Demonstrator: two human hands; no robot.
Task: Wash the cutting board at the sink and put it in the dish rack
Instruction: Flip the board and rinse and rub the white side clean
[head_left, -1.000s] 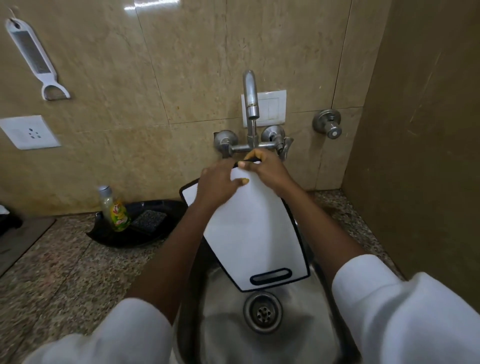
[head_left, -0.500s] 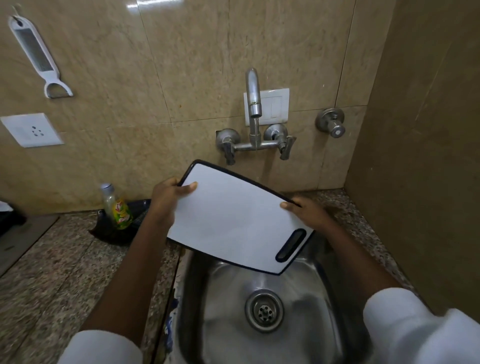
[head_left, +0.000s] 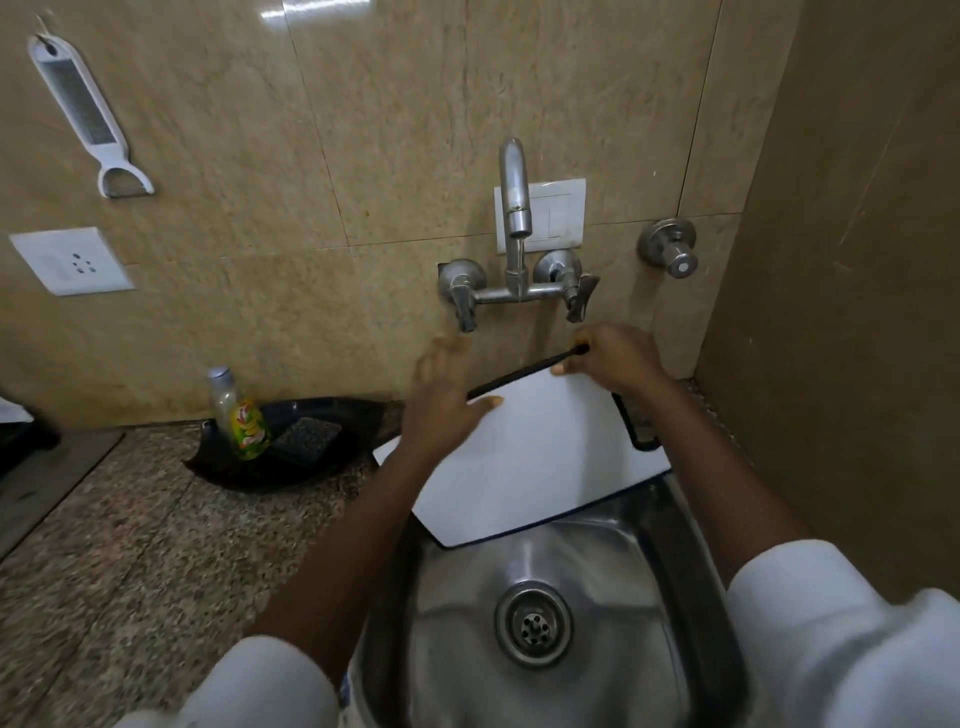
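- Right hand grips the board by its far edge above the sink, thumb on the white face and fingers curled behind the black rim.
- Left hand is blurred; its fingers look spread and fairly straight at the board's far left edge, with the thumb lying on the white face.
- The board is tilted over the back half of the sink, near edge low, far edge raised. Its handle slot is on the right side.
- The tap is on the wall behind the sink, its spout above the board's far edge; a thin stream seems to run from it.
- On the table left of the sink, a black tray carries a bottle and a pad.
- A grater hangs on the wall far left of the sink.
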